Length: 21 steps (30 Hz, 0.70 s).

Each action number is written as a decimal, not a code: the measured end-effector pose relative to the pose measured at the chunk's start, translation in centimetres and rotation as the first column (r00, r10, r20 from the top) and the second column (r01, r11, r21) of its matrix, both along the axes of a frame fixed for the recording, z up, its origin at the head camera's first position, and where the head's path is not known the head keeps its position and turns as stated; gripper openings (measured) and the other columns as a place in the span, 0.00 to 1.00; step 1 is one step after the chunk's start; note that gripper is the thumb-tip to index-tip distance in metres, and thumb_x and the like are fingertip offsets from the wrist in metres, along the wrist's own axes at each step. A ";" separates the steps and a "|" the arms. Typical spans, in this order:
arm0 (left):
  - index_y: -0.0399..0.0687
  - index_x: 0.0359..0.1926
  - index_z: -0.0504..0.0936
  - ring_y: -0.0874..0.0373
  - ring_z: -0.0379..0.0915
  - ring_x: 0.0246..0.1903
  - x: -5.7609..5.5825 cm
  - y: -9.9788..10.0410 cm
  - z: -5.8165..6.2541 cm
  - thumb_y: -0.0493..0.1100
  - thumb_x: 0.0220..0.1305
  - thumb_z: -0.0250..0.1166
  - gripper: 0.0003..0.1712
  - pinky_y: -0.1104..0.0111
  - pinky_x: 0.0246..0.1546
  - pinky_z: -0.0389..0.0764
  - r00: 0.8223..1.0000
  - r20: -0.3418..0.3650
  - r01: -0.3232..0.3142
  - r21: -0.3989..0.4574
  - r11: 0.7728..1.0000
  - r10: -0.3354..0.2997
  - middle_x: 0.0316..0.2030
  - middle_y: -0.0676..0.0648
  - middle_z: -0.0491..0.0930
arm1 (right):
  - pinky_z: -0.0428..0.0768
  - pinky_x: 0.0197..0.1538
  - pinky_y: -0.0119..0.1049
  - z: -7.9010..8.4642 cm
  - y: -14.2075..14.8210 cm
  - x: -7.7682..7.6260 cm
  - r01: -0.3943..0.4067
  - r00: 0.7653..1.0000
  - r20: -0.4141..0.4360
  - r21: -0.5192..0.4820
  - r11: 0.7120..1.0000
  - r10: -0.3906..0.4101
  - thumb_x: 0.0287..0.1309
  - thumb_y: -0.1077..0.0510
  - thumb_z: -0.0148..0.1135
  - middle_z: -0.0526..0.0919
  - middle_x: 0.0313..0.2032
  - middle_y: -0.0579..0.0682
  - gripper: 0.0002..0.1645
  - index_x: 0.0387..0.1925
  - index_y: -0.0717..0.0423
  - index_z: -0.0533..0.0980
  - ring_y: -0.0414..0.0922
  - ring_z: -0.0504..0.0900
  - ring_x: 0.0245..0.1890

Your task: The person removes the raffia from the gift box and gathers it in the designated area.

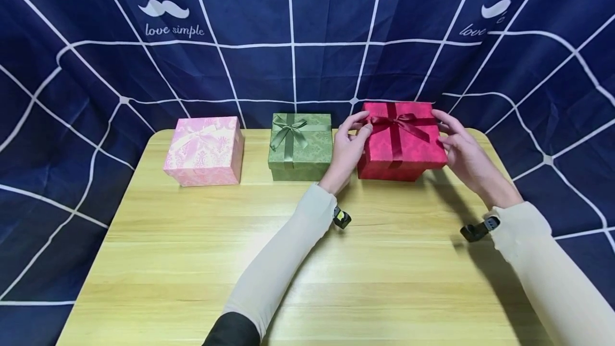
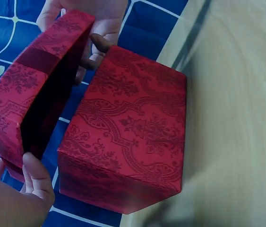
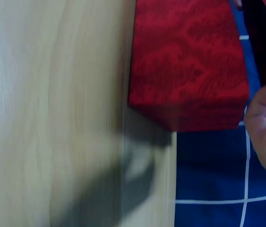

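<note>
Both hands hold the red gift box lid [image 1: 418, 146], which has a dark red ribbon bow [image 1: 405, 122]. My left hand [image 1: 349, 148] pinches its left edge, and my right hand [image 1: 468, 156] grips the right edge. In the left wrist view the lid is raised apart from the red patterned box base [image 2: 133, 123], with a gap between them and its dark inside showing. That base stands on the table. In the right wrist view my thumb lies against the lid's rim, while most of the lid is out of frame. The inside of the base is hidden.
A green gift box [image 1: 307, 146] with a green bow stands left of my left hand. Farther left is a pink gift box [image 1: 206, 148] with a pale bow. All stand along the far edge of the wooden table [image 1: 192, 260], before a dark blue checked cloth [image 1: 254, 4].
</note>
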<state>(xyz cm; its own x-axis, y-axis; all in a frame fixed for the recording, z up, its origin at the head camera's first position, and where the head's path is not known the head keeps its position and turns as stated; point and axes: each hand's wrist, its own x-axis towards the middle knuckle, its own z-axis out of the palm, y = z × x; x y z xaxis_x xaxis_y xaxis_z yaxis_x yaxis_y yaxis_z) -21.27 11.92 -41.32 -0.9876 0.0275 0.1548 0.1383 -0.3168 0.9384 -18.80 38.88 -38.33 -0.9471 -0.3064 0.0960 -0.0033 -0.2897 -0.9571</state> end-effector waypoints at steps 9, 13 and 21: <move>0.39 0.61 0.86 0.65 0.67 0.25 0.8 -0.4 -0.3 0.32 0.73 0.67 0.17 0.74 0.24 0.69 0.998 -0.018 -0.057 0.032 0.998 0.057 0.38 0.56 0.79 | 0.86 0.51 0.33 0.6 -1.5 1.1 0.176 0.984 0.027 0.040 0.984 -0.177 0.84 0.67 0.50 0.70 0.62 0.53 0.25 0.76 0.52 0.70 0.44 0.80 0.57; 0.38 0.60 0.87 0.64 0.67 0.22 1.5 -0.5 -0.1 0.30 0.71 0.66 0.18 0.73 0.22 0.70 0.998 -0.016 -0.056 0.034 0.998 0.056 0.39 0.52 0.80 | 0.87 0.50 0.33 0.6 -1.5 1.7 0.189 0.982 0.012 0.053 0.981 -0.190 0.83 0.68 0.51 0.71 0.61 0.54 0.25 0.75 0.52 0.72 0.44 0.81 0.57; 0.41 0.71 0.80 0.65 0.68 0.24 2.5 -0.9 0.3 0.30 0.75 0.67 0.26 0.73 0.24 0.74 1.000 0.013 0.027 0.011 1.000 -0.027 0.45 0.47 0.78 | 0.85 0.44 0.30 0.3 -0.9 3.0 0.174 0.983 0.074 -0.077 0.982 -0.168 0.81 0.72 0.51 0.81 0.55 0.54 0.26 0.73 0.56 0.71 0.42 0.86 0.45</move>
